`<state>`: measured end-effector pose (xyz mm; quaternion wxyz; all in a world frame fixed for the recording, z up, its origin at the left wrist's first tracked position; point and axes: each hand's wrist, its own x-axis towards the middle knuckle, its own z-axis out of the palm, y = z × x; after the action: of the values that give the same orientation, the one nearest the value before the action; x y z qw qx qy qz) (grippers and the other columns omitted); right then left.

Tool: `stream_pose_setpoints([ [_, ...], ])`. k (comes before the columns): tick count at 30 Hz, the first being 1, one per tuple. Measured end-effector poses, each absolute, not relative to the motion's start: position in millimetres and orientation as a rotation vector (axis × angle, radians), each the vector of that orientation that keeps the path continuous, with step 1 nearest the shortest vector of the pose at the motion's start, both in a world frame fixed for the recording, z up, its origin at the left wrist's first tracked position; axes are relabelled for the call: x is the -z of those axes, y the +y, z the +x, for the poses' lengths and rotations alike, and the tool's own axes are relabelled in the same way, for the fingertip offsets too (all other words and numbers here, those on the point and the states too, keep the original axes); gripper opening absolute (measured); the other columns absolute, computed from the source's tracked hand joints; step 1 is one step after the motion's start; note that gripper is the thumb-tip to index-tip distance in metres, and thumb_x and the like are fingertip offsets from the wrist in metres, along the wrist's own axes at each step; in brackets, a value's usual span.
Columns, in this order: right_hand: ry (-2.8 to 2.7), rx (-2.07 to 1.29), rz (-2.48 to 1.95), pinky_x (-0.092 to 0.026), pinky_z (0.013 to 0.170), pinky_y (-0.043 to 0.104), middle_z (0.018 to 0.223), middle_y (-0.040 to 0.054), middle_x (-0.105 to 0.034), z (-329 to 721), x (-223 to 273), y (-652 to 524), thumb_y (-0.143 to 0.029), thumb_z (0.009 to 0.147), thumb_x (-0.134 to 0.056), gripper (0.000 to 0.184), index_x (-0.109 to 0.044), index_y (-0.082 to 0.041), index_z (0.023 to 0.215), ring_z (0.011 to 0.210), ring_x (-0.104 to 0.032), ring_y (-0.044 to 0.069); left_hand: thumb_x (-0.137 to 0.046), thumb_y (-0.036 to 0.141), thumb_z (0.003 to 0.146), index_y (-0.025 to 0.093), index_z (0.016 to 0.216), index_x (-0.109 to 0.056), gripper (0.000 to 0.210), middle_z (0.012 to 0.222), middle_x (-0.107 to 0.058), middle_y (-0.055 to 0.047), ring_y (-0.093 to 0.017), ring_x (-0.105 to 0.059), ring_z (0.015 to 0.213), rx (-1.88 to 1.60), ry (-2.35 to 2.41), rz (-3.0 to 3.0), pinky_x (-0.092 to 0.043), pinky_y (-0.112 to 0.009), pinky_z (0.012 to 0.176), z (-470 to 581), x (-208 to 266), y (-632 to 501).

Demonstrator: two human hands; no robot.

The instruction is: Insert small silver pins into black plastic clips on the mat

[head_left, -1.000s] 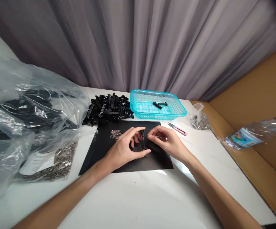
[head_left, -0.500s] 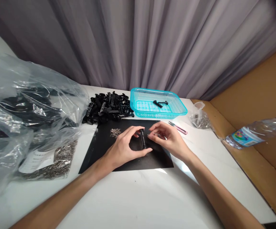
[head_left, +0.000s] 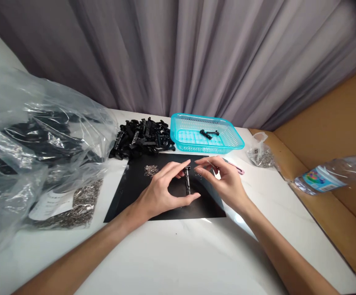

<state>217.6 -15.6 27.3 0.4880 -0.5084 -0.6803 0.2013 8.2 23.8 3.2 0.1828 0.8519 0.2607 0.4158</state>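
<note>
My left hand (head_left: 162, 186) grips a narrow black plastic part (head_left: 187, 181) between thumb and fingers, holding it lengthwise over a black mat (head_left: 125, 200). Just right of that part, my right hand (head_left: 224, 176) has its thumb and fingers curled inward; a thin shiny sliver shows at the fingers, too small to identify. Small metal pieces (head_left: 198, 176) lie on the mat beneath the right fingertips. Another little heap of metal pieces (head_left: 151, 170) sits on the mat behind my left hand.
Black plastic parts (head_left: 144, 137) are piled behind the mat. A blue basket (head_left: 178, 146) holds a few similar parts. Pink-handled snips (head_left: 240, 170) lie behind my right hand. Bags of metal pieces (head_left: 84, 203) and a plastic bottle (head_left: 322, 178) flank the work.
My right fingers have lifted and shifted slightly, uncovering small metal pieces below them. My left index finger has straightened a little along the black part's top. The whole view has shifted slightly.
</note>
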Motion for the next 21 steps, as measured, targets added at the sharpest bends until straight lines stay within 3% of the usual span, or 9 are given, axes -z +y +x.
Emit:
stream_pose_setpoints([
  [8, -1.783, -0.252, -1.171, -0.044, 0.090, 0.041, 0.098, 0.0021, -0.071, 207.4, -28.1, -18.2, -0.019, 0.099, -0.063, 0.008, -0.066, -0.026, 0.096, 0.096, -0.061, 0.023, -0.086, 0.045, 0.075, 0.020, 0.134, -0.059, 0.069, 0.097, -0.064, -0.004, -0.018, -0.064, 0.086, -1.181, 0.724, 2.397, -0.060, -0.035, 0.081, 9.7, -3.8, 23.3],
  [21, -1.658, -0.309, -1.170, -0.047, 0.081, 0.038, 0.094, 0.0025, -0.071, 192.2, -15.5, -19.4, -0.021, 0.096, -0.066, 0.006, -0.069, -0.025, 0.093, 0.089, -0.061, 0.021, -0.089, 0.043, 0.072, 0.015, 0.133, -0.058, 0.074, 0.089, -0.060, -0.002, -0.016, -0.061, 0.078, -1.226, 0.687, 2.433, -0.059, -0.030, 0.073, 10.3, -0.8, 25.5],
])
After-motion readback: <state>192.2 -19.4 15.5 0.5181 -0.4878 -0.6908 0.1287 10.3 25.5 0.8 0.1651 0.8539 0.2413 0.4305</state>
